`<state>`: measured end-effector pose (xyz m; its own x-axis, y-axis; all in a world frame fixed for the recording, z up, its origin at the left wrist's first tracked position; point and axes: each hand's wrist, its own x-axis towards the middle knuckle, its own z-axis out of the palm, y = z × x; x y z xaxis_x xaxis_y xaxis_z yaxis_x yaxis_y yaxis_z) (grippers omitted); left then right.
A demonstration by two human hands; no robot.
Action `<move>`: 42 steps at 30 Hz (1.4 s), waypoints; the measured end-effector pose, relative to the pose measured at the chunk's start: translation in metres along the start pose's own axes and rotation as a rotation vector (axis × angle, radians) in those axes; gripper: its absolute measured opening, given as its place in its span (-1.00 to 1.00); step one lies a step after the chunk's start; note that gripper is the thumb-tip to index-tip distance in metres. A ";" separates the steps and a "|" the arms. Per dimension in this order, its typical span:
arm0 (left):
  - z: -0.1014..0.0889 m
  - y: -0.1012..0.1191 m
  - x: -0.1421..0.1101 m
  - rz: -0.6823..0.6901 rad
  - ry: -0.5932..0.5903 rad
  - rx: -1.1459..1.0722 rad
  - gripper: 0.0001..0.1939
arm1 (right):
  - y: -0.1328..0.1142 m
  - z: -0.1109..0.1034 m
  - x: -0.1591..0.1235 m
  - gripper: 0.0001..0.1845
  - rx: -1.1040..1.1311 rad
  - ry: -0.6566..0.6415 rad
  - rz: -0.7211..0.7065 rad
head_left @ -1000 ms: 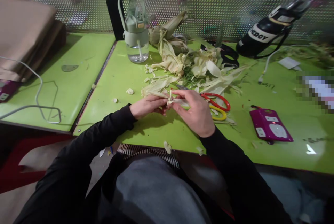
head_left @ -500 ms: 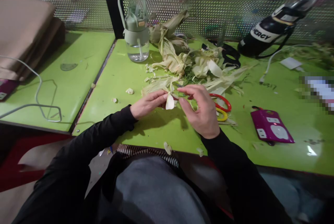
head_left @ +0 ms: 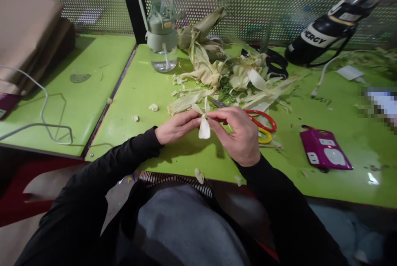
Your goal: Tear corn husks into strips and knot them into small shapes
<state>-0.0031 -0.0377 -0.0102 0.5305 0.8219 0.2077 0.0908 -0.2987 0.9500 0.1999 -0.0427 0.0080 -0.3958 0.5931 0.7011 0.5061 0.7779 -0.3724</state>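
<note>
A small flower shape of pale corn husk (head_left: 204, 127) is pinched between both hands above the green table's front part. My left hand (head_left: 178, 126) grips it from the left with thumb and fingers pressed together. From the other side, my right hand (head_left: 238, 133) has thumb and forefinger closed at the flower's middle. Scissors with red and yellow handles (head_left: 265, 123) lie beside and partly under my right hand, their blade tips showing beyond it. Just behind the hands is a heap of dried corn husks (head_left: 206, 69), with strips and scraps about it.
A green-lidded water bottle (head_left: 162, 38) stands at the back. A black bottle (head_left: 319, 36) leans against the perforated screen (head_left: 248, 13). On the right lie a purple power strip (head_left: 325, 150), a white charger (head_left: 350, 73) and a blurred-out device. Brown bags (head_left: 27, 34) and a cable occupy the left.
My right hand has moved left, and its thumb and forefinger have closed on the husk flower. The flower now sits slightly lower and more to the right, its petals spread.
</note>
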 end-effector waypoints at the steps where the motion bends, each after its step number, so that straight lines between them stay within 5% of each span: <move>1: 0.000 -0.001 0.000 0.011 0.010 0.012 -0.46 | 0.000 -0.001 0.000 -0.84 0.014 0.000 0.025; 7: 0.002 -0.008 0.002 0.132 0.104 0.001 -0.59 | 0.003 -0.004 0.002 -0.80 0.161 -0.053 0.323; 11: 0.004 -0.009 0.002 0.137 0.161 -0.066 -0.63 | 0.009 -0.003 0.002 -0.81 0.126 -0.113 0.263; 16: 0.003 -0.007 0.003 -0.083 0.174 -0.294 -0.62 | 0.016 0.000 0.002 -0.58 0.141 -0.108 0.162; 20: 0.005 -0.004 0.004 -0.296 0.131 -0.395 -0.74 | 0.016 0.003 0.003 -0.79 0.137 -0.100 0.171; 25: 0.006 0.002 0.001 -0.303 0.100 -0.589 -0.60 | 0.017 0.006 0.004 -0.87 0.261 -0.057 0.422; 29: 0.004 0.006 -0.001 -0.371 0.080 -0.646 -0.64 | 0.013 0.003 0.006 -0.84 0.228 -0.137 0.388; 32: 0.006 0.003 -0.001 -0.346 0.060 -0.569 -0.70 | 0.005 0.001 0.008 -0.78 0.143 -0.158 0.318; 35: 0.010 -0.004 0.000 -0.260 0.014 -0.398 -0.75 | -0.001 0.001 0.009 -0.80 0.158 -0.119 0.395; 42: 0.013 -0.006 -0.003 -0.019 0.095 0.144 -0.75 | 0.005 0.002 0.008 -0.75 0.570 -0.208 0.656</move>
<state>0.0053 -0.0450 -0.0195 0.4458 0.8683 0.2176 0.2239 -0.3435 0.9121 0.1978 -0.0334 0.0105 -0.3192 0.9378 0.1367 0.2441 0.2207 -0.9443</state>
